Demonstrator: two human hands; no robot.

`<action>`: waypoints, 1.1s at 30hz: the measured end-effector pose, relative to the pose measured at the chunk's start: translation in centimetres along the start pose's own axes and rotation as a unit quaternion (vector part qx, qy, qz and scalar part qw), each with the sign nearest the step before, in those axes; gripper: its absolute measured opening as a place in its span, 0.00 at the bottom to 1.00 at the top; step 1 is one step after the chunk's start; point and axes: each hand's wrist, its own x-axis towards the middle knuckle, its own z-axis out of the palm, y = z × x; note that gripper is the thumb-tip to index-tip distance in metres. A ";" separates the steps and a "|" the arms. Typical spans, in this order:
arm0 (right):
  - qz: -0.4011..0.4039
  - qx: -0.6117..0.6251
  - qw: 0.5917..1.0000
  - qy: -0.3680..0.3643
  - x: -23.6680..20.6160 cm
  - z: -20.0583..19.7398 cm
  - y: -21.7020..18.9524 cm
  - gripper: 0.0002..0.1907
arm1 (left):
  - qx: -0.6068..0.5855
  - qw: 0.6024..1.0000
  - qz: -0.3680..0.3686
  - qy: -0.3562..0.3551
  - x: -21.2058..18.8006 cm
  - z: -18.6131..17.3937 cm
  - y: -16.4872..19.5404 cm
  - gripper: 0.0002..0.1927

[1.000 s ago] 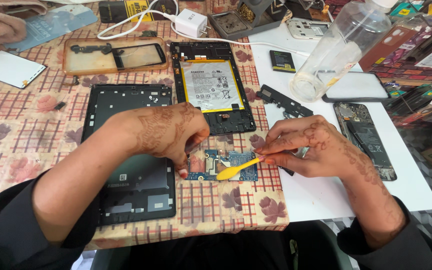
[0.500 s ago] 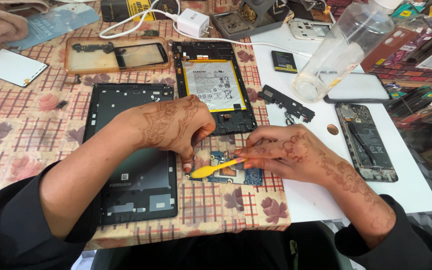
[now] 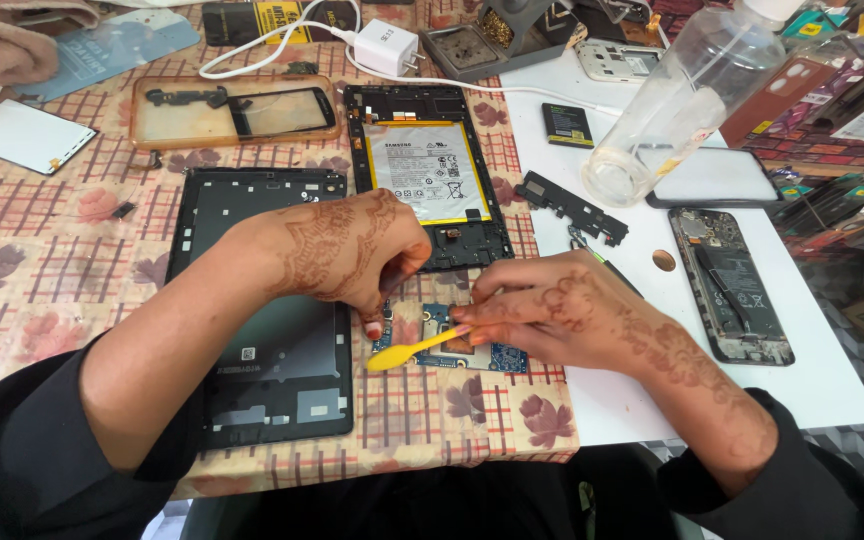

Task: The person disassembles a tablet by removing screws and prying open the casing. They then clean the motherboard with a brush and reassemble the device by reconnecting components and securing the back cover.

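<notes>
While both hands stay bent over the small blue circuit board (image 3: 449, 343), we note that the right hand (image 3: 562, 318) has moved leftward across it since a second ago, carrying the yellow plastic pry tool (image 3: 414, 350) with it. Its fingers are closed around the tool's rear end, and the flat yellow tip now projects past the board's left edge, just below the left fingertips; earlier that tip lay over the board's right half. The left hand (image 3: 352, 250) has barely shifted: its fingers are curled downward, tips pressing on the board's upper left corner, gripping nothing that we can see. The board itself lies where it did, on the checked floral tablecloth (image 3: 42, 280), directly under both sets of fingers. We judge the tool is being worked along or under a component on the board while the left hand pins it. Above the left knuckles lies the opened tablet frame with its battery (image 3: 424, 172); under the left forearm lies the black tablet back cover (image 3: 282, 350).
</notes>
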 end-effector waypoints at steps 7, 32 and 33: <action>0.018 0.029 0.999 0.029 0.8 0.5 0.0 0.15 | -0.016 0.999 -0.034 0.000 -1.8 -1.1 0.2 0.13; 0.012 -0.064 0.994 0.086 0.1 0.9 0.9 0.11 | 0.051 0.996 -0.073 0.012 -1.0 -0.1 2.3 0.43; 0.010 -0.082 0.993 0.088 -0.1 0.9 1.0 0.11 | 0.060 0.996 -0.072 0.012 -1.0 -0.2 2.4 0.43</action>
